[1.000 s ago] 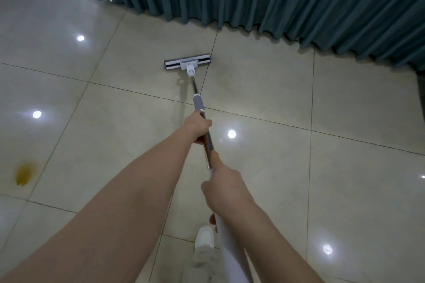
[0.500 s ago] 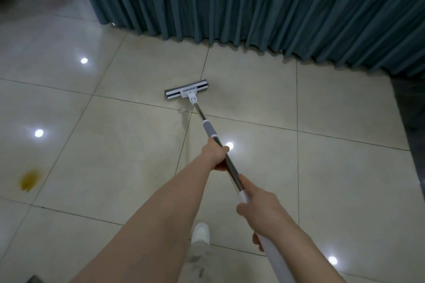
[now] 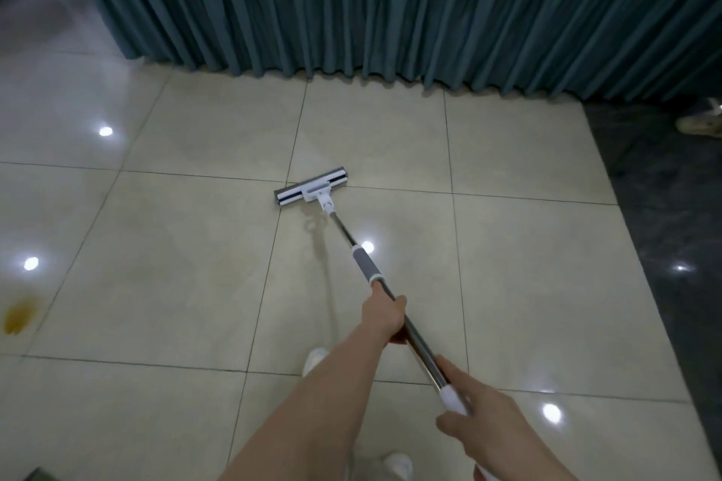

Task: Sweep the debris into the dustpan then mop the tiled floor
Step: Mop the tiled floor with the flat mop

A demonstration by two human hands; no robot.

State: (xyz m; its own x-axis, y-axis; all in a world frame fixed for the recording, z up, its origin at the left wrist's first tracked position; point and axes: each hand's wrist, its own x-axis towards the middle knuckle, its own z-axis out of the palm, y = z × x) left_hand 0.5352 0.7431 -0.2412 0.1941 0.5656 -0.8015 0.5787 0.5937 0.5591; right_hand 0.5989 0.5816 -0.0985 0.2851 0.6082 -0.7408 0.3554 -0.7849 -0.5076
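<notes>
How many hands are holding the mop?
2. The left hand grips the mop partway down its metal pole. The right hand grips the white top end, closer to the body. No other hand is in view.

Teal curtain (image 3: 390, 4), beige floor tiles (image 3: 176, 266), grey/wht mop head (image 3: 310, 188), silver handle (image 3: 420, 348), yellow-brown stain (image 3: 19, 318)

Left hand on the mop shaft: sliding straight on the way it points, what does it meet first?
Probably the grey grip sleeve just ahead of the left hand on the mop shaft, well before the mop head; the gap looks small.
</notes>
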